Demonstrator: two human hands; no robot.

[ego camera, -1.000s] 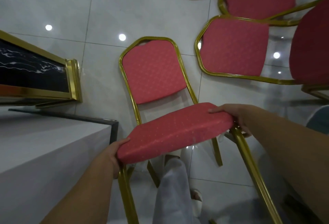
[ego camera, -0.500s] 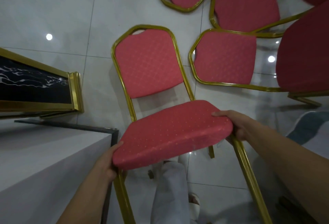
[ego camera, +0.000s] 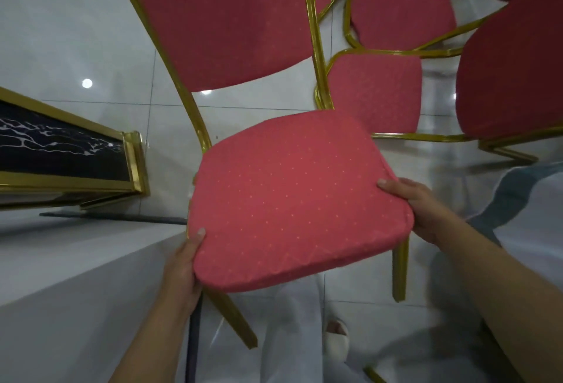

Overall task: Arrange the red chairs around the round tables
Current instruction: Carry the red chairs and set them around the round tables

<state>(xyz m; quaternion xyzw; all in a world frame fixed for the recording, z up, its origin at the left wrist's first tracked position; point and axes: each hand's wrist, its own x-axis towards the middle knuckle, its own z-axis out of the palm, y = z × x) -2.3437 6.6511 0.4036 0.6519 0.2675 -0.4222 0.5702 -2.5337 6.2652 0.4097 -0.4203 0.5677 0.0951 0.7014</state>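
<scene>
A red chair (ego camera: 292,197) with a gold metal frame fills the middle of the head view, lifted off the floor and tilted, its legs hanging free. My left hand (ego camera: 184,273) grips the seat's front left corner, thumb on top. My right hand (ego camera: 417,209) grips the seat's right edge. The chair's backrest (ego camera: 225,17) rises to the top of the frame. No round table is in view.
Several more red chairs (ego camera: 377,90) stand close together at the upper right. A black marble panel with gold trim (ego camera: 61,151) sits on the left. A white block with a dark edge (ego camera: 76,276) is at the lower left. My white trouser leg and shoe (ego camera: 336,340) are below the seat.
The chair has come up off the floor and closer to the camera, its seat now tilted toward me. Both hands kept their hold on the seat.
</scene>
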